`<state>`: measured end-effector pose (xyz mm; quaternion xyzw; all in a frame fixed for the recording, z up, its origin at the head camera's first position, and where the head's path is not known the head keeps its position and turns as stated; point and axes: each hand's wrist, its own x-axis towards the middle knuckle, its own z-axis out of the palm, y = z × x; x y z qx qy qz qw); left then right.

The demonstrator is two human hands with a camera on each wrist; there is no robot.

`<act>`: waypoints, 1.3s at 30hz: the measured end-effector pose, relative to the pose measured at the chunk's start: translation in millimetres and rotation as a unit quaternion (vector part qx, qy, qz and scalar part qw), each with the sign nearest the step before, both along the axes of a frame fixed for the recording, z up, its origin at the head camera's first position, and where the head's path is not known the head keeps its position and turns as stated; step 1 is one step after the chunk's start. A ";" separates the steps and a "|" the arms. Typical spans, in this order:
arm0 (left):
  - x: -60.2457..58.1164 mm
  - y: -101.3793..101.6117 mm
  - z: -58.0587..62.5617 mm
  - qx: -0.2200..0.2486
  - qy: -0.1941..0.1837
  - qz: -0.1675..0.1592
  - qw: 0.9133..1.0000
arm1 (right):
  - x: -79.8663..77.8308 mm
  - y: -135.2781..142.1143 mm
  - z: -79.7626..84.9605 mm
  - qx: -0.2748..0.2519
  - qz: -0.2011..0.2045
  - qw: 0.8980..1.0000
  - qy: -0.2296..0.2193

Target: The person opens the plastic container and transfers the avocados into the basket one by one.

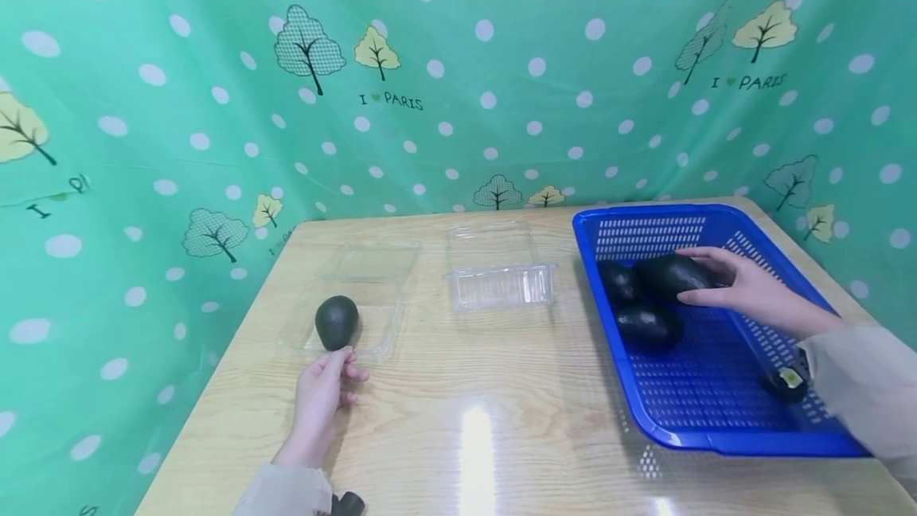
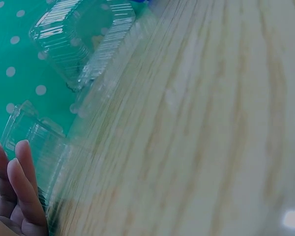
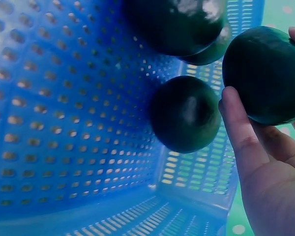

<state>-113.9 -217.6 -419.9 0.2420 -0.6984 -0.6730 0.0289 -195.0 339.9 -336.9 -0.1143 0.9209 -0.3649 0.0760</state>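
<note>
My right hand [image 1: 738,293] grips a dark avocado [image 1: 669,275] above the blue plastic basket [image 1: 648,412]. In the right wrist view, the fingers curve round this avocado [image 3: 265,76], and other avocados [image 3: 184,115] sit beyond it. Two avocados [image 1: 648,326] lie by the basket's left wall; another, with a pale sticker [image 1: 791,377], is near the right sleeve. On the left, an avocado [image 1: 337,322] rests in an opened clear plastic box [image 1: 390,325]. My left hand [image 1: 322,392] is at that box's front edge, fingers loose; whether it touches the avocado I cannot tell.
A second clear plastic box [image 1: 501,287] stands with its lid raised at the middle back of the wooden table [image 1: 544,388]. A green dotted curtain [image 1: 458,102] hangs behind and to the sides. Part of a small black object [image 1: 349,504] shows beside the left sleeve.
</note>
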 end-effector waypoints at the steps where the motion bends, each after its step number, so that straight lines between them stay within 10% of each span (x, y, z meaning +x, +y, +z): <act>1: 0.3 0.0 -0.3 0.001 0.001 0.001 1.000 | 0.3 0.1 -1.1 0.001 0.000 1.000 -0.002; 39: 1.5 0.5 -1.9 0.005 0.003 -0.005 1.000 | -2.7 10.2 -36.2 -0.006 0.032 0.999 -0.025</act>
